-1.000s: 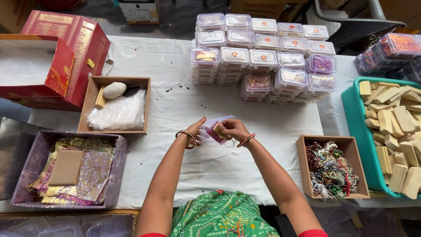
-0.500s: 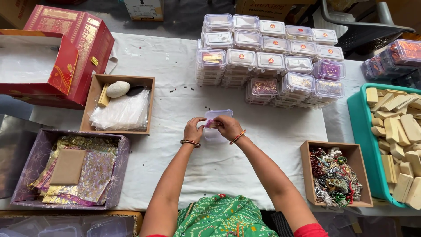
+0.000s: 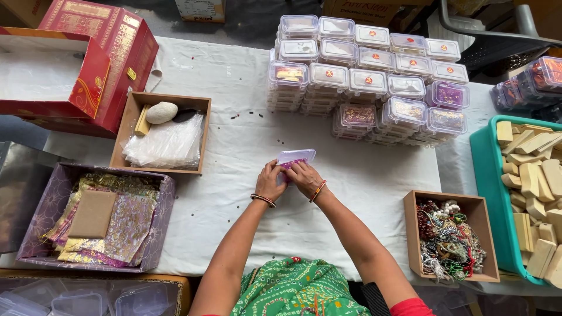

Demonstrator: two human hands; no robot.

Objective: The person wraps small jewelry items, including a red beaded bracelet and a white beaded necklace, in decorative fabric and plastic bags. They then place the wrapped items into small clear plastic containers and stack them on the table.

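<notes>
Bright, even light; sharp focus.

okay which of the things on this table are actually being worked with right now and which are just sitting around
In hand: small clear box, held by left hand and right hand.

Lying about: stacked clear boxes, bead tray, red carton, plastic bags, foil papers, wooden blocks.

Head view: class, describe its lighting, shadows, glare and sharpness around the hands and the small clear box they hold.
Head view: soft, even light, faint shadows on the white cloth; left hand, right hand and small clear box sharp; mild glare on the stacked clear boxes; edges bend slightly.
</notes>
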